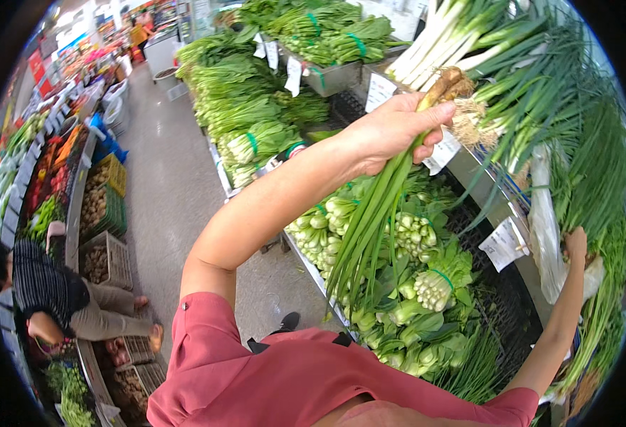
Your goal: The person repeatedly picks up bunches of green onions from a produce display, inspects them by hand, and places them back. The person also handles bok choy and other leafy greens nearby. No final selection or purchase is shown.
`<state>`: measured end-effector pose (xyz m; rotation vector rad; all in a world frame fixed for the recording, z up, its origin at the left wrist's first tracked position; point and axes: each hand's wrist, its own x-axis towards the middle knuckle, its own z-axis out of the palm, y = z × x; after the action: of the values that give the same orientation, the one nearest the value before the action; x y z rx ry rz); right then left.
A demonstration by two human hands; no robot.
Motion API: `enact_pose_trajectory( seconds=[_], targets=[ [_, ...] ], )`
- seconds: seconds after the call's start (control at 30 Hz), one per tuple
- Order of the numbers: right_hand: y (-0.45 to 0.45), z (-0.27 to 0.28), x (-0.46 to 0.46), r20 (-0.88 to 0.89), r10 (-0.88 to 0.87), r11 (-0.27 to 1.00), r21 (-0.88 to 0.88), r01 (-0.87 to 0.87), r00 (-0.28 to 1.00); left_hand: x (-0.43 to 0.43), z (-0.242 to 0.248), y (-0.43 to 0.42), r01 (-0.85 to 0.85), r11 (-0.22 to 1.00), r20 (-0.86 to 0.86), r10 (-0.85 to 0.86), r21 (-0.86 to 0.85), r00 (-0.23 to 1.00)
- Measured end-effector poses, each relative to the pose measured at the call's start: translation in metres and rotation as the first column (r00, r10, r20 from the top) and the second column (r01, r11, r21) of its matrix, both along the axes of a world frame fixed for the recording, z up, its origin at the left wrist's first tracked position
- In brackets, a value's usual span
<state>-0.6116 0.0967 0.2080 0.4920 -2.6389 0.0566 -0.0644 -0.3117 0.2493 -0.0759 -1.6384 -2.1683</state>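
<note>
My left hand (pixel 398 128) is closed around a bundle of green onions (pixel 382 203), holding it above the lower display. Their brownish root end (pixel 452 82) points up and away, and the long green leaves hang down towards me. Beneath them lie heads of bok choy (pixel 339 208), some tied with green bands. At the right, my right hand (pixel 576 243) reaches in among leafy greens (pixel 591 197) on the upper shelf, beside a clear plastic bag (pixel 545 229). Its fingers are mostly hidden, so whether it grips anything cannot be told.
Thick white-stalked leeks (pixel 436 37) fill the shelf beyond my left hand. Price tags (pixel 505 243) hang along the shelf edge. Bundled leafy greens (pixel 249 101) lie further along. Across the aisle floor (pixel 158 160), a person (pixel 67 293) bends near vegetable crates (pixel 107 261).
</note>
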Motion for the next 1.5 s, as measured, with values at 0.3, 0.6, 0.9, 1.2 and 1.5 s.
enact_pose_trajectory(
  seconds=[0.3,0.6,0.9,1.2,1.5],
  targets=[
    [0.007,-0.044,-0.108,-0.395,0.006,0.918,0.366,0.151,0.919,0.025,-0.018,-0.003,-0.161,0.986,0.111,0.164,-0.038,0.980],
    [-0.012,-0.025,-0.032,-0.197,-0.155,0.950,0.240,0.201,0.968,0.030,-0.029,-0.004,-0.149,0.988,0.119,0.151,-0.028,0.981],
    [0.031,0.037,-0.011,-0.060,-0.194,0.973,0.115,0.199,0.979,0.021,-0.034,-0.001,-0.099,0.995,0.125,0.098,0.000,0.987],
    [0.053,0.128,0.040,-0.184,0.183,0.977,-0.076,-0.200,0.966,-0.009,-0.037,-0.002,-0.061,0.997,0.201,0.071,-0.052,0.977],
    [0.018,0.240,0.219,-0.262,0.032,0.714,-0.670,-0.206,0.964,-0.037,-0.042,0.003,0.133,0.988,0.072,-0.138,0.073,0.988]
  ],
)
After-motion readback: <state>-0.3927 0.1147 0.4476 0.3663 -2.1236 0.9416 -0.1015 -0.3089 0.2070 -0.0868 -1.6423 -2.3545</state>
